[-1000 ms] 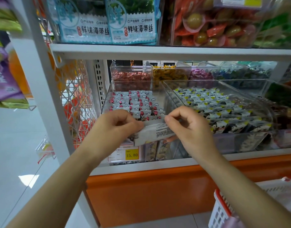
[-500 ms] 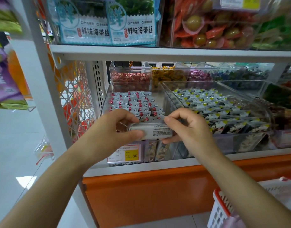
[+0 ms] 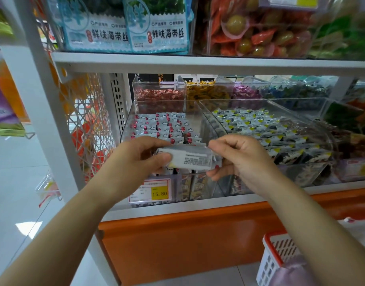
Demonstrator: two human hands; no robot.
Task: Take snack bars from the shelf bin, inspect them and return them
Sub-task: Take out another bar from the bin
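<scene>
We pinch the snack bar (image 3: pixel 190 159) sideways, left hand (image 3: pixel 140 159) and right hand (image 3: pixel 239 159) at its ends, bin (image 3: pixel 128 120) just behind.

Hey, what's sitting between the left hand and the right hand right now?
In the head view, a single wrapped snack bar spans the gap; the left hand pinches one end, the right hand the other.

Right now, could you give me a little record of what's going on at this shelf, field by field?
Held item: one snack bar, printed back facing the camera
Left hand: pinches the bar's left end
Right hand: pinches its right end
Behind it: clear bin of red-dotted bars
Price tag: 15.80
Lower right: white basket, orange rim
</scene>
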